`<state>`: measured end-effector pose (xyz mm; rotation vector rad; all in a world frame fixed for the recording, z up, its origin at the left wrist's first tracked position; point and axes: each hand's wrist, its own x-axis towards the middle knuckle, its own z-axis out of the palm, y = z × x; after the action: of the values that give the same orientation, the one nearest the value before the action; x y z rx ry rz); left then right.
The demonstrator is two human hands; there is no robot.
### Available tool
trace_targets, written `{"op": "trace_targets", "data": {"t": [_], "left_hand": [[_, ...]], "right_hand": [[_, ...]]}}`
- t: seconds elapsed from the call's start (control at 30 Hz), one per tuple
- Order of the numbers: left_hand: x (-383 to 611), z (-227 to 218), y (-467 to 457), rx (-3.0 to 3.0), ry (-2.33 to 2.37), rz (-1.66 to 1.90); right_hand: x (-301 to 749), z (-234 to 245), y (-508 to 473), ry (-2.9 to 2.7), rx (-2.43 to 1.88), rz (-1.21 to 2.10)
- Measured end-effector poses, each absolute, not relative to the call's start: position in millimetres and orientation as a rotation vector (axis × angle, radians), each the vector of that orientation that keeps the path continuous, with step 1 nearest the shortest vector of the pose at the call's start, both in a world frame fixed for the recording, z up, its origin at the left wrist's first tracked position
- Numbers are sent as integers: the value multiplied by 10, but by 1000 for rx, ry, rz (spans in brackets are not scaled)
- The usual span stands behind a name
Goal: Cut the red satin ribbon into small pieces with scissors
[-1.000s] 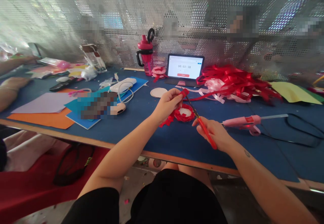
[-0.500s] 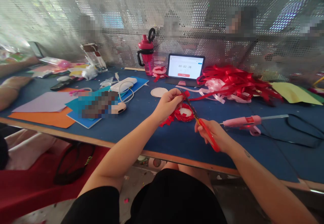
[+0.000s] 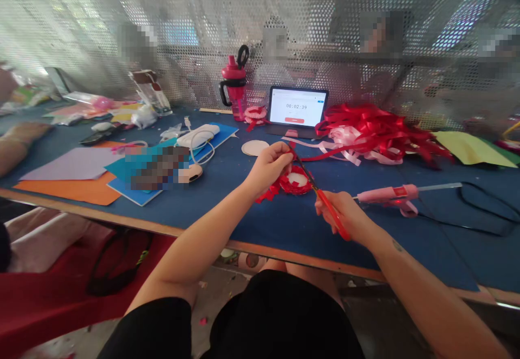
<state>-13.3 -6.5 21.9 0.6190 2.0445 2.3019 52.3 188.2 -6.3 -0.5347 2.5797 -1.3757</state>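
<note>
My left hand (image 3: 271,165) is closed, pinching the end of a red ribbon (image 3: 320,155) that runs right to a pile of ribbon. Scissors (image 3: 332,213) with red handles are gripped in my right hand (image 3: 343,215), their blades pointing up and left at the ribbon beside my left fingertips. Under the blades lies a round rosette (image 3: 296,180) with a red ribbon border and a white middle. Small red ribbon pieces (image 3: 268,192) lie beside it, partly hidden by my left hand.
A pink glue gun (image 3: 388,194) lies right of my right hand, its cord trailing. Behind are a white disc (image 3: 254,148), a tablet (image 3: 298,107), a red bottle (image 3: 234,85) and the red and pink ribbon pile (image 3: 377,131). Another person's hand (image 3: 24,134) rests far left.
The scissor blades have drawn closer together at the ribbon, and my right fingers have closed on the handles. The ribbon end at my left fingertips has shifted. The other person's farther arm has moved.
</note>
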Motion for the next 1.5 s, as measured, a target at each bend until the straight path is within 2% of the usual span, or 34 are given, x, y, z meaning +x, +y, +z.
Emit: {"op": "trace_targets", "data": {"t": [0.27, 0.47, 0.77, 1.0, 1.3, 1.5], "left_hand": [[-135, 233, -71, 575, 1982, 2348], [-125, 244, -82, 584, 1906, 2407], [-190, 159, -61, 674, 1941, 2379], [-196, 167, -68, 634, 1958, 2507], [-154, 202, -80, 683, 1969, 2470], [-179, 201, -72, 681, 1986, 2511]], "right_hand": [[518, -75, 1890, 2597, -559, -1428], [506, -187, 1952, 2505, -619, -1634], [523, -179, 1999, 2645, -740, -1379], [520, -122, 1952, 2787, -699, -1206], [563, 6, 1898, 2845, -660, -955], [571, 27, 1883, 2855, -648, -911]]}}
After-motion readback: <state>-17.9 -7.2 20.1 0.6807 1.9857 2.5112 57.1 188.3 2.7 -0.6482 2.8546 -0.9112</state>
